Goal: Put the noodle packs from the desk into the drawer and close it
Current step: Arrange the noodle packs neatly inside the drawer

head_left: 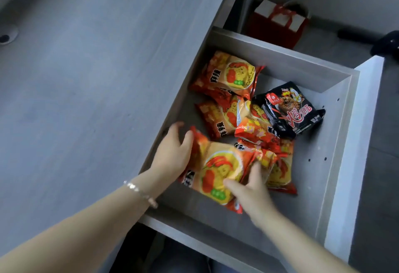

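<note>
The grey drawer point(336, 134) is pulled out wide to the right of the desk point(90, 82). Several orange-and-yellow noodle packs lie inside it, one at the back point(226, 74), others heaped in the middle point(257, 130), plus a black noodle pack point(291, 108). Both my hands grip one more orange noodle pack point(218, 171) low in the drawer's near left part. My left hand point(172, 154) clasps its left edge. My right hand point(250, 188) pinches its right side. The desk top in view carries no packs.
The drawer's white front panel point(356, 154) juts out on the right. Behind the drawer, on the floor, stands a red gift bag with white panels point(278, 24). A dark object point(384, 41) lies at the far right. A round cable port point(6, 37) sits on the desk's left.
</note>
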`<action>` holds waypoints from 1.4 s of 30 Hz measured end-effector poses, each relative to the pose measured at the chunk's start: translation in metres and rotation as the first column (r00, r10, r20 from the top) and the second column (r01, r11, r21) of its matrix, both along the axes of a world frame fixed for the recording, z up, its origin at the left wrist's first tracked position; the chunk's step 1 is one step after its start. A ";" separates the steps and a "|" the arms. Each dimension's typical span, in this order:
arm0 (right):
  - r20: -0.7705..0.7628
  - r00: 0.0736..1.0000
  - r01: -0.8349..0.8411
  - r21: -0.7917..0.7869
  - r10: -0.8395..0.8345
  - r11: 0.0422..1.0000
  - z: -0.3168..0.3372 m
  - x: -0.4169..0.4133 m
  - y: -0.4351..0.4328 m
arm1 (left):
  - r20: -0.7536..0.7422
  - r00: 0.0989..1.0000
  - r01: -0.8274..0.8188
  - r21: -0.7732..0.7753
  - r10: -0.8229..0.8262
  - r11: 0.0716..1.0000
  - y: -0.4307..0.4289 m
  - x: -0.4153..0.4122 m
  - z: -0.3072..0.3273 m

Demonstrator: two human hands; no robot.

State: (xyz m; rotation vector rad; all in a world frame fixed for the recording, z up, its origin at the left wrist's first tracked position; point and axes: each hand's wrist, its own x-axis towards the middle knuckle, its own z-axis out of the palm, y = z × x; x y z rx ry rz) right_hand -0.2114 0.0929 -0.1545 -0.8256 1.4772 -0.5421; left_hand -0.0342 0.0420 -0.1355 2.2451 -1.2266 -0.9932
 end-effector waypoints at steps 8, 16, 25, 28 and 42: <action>-0.083 0.934 -0.331 0.165 0.347 0.929 -0.048 0.074 0.023 | 0.086 0.799 0.503 0.447 -0.596 0.739 0.055 0.025 -0.022; -0.158 0.786 -0.573 0.176 0.598 0.800 -0.055 0.055 0.006 | 0.163 0.551 0.641 0.546 -0.819 0.540 0.051 0.023 -0.037; -0.708 0.682 -0.186 -0.412 -0.185 0.892 -0.010 0.017 -0.014 | 0.311 0.386 0.652 0.574 -0.869 0.495 0.050 0.009 -0.048; -0.655 0.674 0.303 -0.178 -0.342 0.936 -0.013 0.007 -0.025 | 0.306 0.338 0.704 0.545 -0.890 0.455 0.049 0.014 -0.049; -0.445 0.868 0.181 -0.134 -0.222 0.974 -0.009 -0.019 -0.023 | 0.281 0.818 0.383 0.384 -0.501 0.840 0.075 0.019 -0.047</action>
